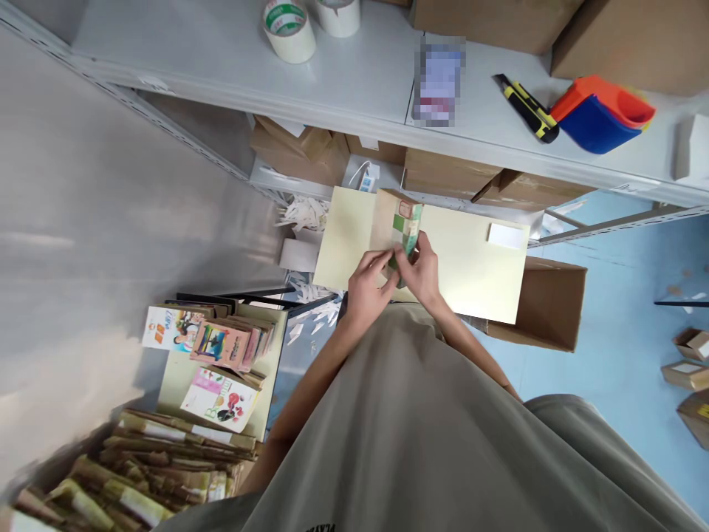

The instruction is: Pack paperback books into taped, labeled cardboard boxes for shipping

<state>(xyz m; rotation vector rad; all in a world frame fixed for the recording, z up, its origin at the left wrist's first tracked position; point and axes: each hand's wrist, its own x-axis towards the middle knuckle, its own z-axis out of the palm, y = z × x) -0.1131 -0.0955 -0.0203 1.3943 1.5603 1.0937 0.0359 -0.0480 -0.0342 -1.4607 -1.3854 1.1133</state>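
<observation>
A thin printed cardboard carton (408, 222), tan with green patches, is held partly upright over the pale yellow tabletop (470, 270). My left hand (370, 288) pinches its near end from the left, thumb and fingertips close together. From the other side, my right hand (422, 272) grips the same end, its thumb nearly meeting the left fingers. The fingers cover the carton's lower edge, so I cannot tell whether that end is folded. A small white box or card (505, 236) lies near the tabletop's right end.
On the grey shelf (354, 81) ahead are tape rolls (289, 33), a box cutter (529, 111) and an orange-and-blue tape dispenser (601, 114). An open cardboard box (554, 307) stands right of the table. Printed stacks (221, 343) and flat bundles (155, 473) are at left.
</observation>
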